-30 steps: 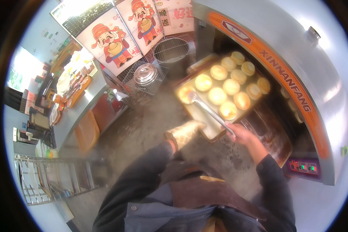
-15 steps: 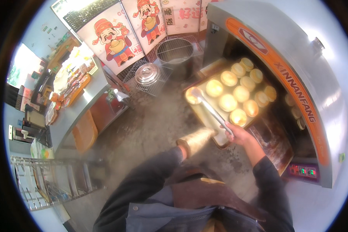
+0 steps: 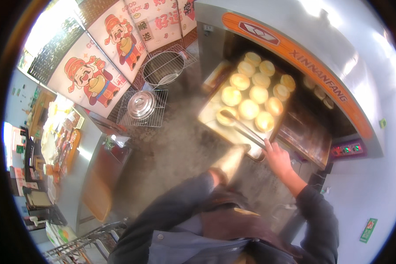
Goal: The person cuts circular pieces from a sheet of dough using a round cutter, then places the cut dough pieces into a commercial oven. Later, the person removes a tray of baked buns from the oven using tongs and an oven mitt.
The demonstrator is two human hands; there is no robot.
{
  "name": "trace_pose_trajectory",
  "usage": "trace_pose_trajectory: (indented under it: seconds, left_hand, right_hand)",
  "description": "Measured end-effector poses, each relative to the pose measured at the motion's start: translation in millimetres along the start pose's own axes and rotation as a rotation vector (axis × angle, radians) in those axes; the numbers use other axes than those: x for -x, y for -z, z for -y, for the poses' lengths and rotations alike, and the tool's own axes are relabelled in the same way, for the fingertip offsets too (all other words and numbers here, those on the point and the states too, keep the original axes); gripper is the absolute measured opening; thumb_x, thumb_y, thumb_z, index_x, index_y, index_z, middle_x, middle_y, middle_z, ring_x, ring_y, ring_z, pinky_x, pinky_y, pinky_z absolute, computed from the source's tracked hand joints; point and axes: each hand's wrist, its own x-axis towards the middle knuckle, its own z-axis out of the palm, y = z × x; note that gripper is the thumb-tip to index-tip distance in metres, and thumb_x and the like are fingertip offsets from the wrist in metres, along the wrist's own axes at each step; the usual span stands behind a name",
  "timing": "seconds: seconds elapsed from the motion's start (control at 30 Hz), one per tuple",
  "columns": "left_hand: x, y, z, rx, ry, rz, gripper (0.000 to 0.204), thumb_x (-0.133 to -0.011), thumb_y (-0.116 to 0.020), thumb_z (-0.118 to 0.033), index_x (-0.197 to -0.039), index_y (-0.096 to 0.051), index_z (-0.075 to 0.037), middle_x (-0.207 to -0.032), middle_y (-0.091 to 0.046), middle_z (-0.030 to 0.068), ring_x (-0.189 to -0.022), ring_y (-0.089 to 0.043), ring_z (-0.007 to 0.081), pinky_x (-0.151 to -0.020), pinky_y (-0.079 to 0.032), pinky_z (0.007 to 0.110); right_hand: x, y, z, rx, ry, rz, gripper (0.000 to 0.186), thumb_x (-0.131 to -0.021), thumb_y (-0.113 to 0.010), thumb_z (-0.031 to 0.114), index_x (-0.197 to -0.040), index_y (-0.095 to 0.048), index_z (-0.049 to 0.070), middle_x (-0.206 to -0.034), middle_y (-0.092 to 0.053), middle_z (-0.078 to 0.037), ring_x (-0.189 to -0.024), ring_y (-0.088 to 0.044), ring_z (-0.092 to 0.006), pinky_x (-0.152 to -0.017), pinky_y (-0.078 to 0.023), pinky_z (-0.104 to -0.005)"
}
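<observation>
A baking tray (image 3: 210,113) of round, golden flatbreads (image 3: 249,109) juts from the oven mouth. My right hand (image 3: 277,159) is closed around the handle of metal tongs (image 3: 251,134). The tips of the tongs reach the flatbread (image 3: 226,116) nearest the tray's left front side; whether they pinch it or only press on it is unclear. A pale oven glove covers my left hand (image 3: 231,163), and its end closes on the tray's near edge. Inside the glove my fingers are hidden.
The steel oven (image 3: 339,53) with an orange band stands at the right, with more flatbreads (image 3: 319,92) inside. A wire rack with a glass lid (image 3: 141,105) and a round metal drum (image 3: 163,69) lie ahead left. A steel counter (image 3: 86,163) runs along the left.
The view has turned right. With the tongs on it, the left front flatbread has shifted right and nearer relative to the others. My gloved left hand remains at the tray's edge.
</observation>
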Motion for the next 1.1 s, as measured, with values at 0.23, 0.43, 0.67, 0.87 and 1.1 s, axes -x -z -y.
trace_pose_trajectory:
  seconds: [0.23, 0.43, 0.67, 0.87, 1.1]
  left_hand:
    - [-15.1, 17.3, 0.4, 0.047, 0.065, 0.068, 0.047, -0.108, -0.062, -0.032, -0.144, -0.061, -0.002, -0.142, -0.064, 0.0088, -0.130, -0.057, 0.0203, -0.111, -0.043, 0.034]
    - [-18.3, 34.0, -0.5, 0.059, 0.030, 0.191, 0.046, -0.107, -0.064, -0.031, -0.143, -0.062, -0.003, -0.141, -0.066, 0.0073, -0.128, -0.059, 0.0198, -0.109, -0.046, 0.035]
    - [0.2, 77.2, -24.6, -0.040, -0.013, 0.049, 0.041, -0.107, -0.066, -0.030, -0.140, -0.064, -0.007, -0.133, -0.069, 0.0060, -0.119, -0.064, 0.0173, -0.105, -0.051, 0.032]
    - [5.1, 48.0, -67.9, -0.190, 0.039, -0.117, 0.044, -0.107, -0.066, -0.032, -0.141, -0.062, -0.005, -0.134, -0.067, 0.0097, -0.114, -0.065, 0.0212, -0.105, -0.052, 0.035]
    - [-8.6, 43.3, -98.4, -0.347, 0.109, -0.051, 0.052, -0.110, -0.057, -0.040, -0.148, -0.057, -0.004, -0.139, -0.064, 0.0142, -0.125, -0.061, 0.0239, -0.107, -0.050, 0.036]
  right_hand:
    - [63.8, 23.0, 11.8, -0.079, -0.230, 0.072, 0.054, -0.096, -0.075, 0.031, -0.144, -0.059, 0.010, -0.094, -0.061, -0.010, -0.077, -0.070, -0.0290, -0.065, -0.059, -0.0401]
    - [46.0, 26.7, 44.8, -0.316, -0.341, 0.008, 0.052, -0.099, -0.073, 0.034, -0.142, -0.058, 0.009, -0.101, -0.065, -0.015, -0.078, -0.072, -0.0355, -0.069, -0.059, -0.0455]
    - [20.4, -10.6, 63.0, -0.395, -0.362, 0.023, 0.051, -0.100, -0.070, 0.034, -0.141, -0.058, 0.007, -0.104, -0.067, -0.018, -0.082, -0.073, -0.0390, -0.071, -0.060, -0.0478]
    - [29.7, -31.4, 58.3, -0.419, -0.488, -0.051, 0.050, -0.100, -0.071, 0.033, -0.140, -0.059, 0.006, -0.105, -0.069, -0.020, -0.081, -0.073, -0.0394, -0.072, -0.060, -0.0473]
    - [47.5, 10.6, 73.5, -1.202, -1.057, -0.218, 0.045, -0.099, -0.077, 0.029, -0.134, -0.069, 0.002, -0.075, -0.063, -0.002, -0.066, -0.059, -0.0140, -0.063, -0.050, -0.0329]
